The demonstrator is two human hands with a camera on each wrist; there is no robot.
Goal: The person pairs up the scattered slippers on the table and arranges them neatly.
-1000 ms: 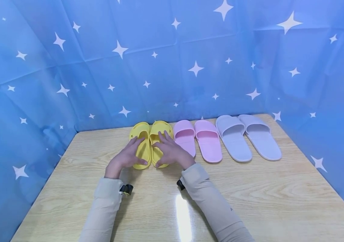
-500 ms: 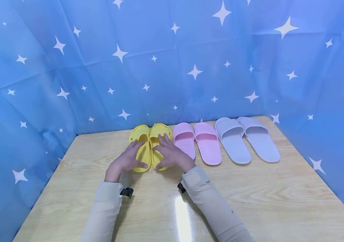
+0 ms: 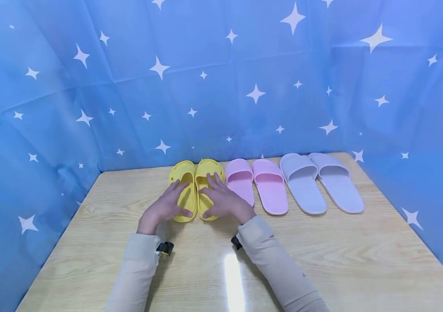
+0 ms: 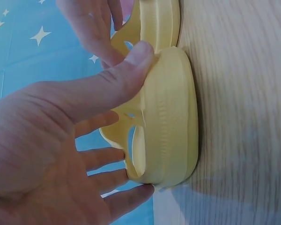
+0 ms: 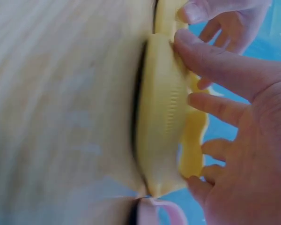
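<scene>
Two yellow slippers with cut-out holes stand side by side at the back of the table, heels toward me. My left hand (image 3: pixel 163 207) lies over the left yellow slipper (image 3: pixel 182 168); in the left wrist view its thumb touches the heel end and its fairly straight fingers spread along the outer side (image 4: pixel 171 117). On the right yellow slipper (image 3: pixel 210 166), my right hand (image 3: pixel 227 203) rests likewise, thumb at the heel and fingers spread along the side, as the right wrist view shows. Both slippers sit flat on the wood.
A pair of pink slippers (image 3: pixel 271 195) stands just right of the yellow pair, close to my right hand. Beyond it are pale lavender slippers (image 3: pixel 307 195). Behind the wooden table (image 3: pixel 342 260) hangs a blue curtain (image 3: pixel 213 108) with white stars.
The head view has shifted slightly. Both hands and the yellow slippers keep the same places relative to each other.
</scene>
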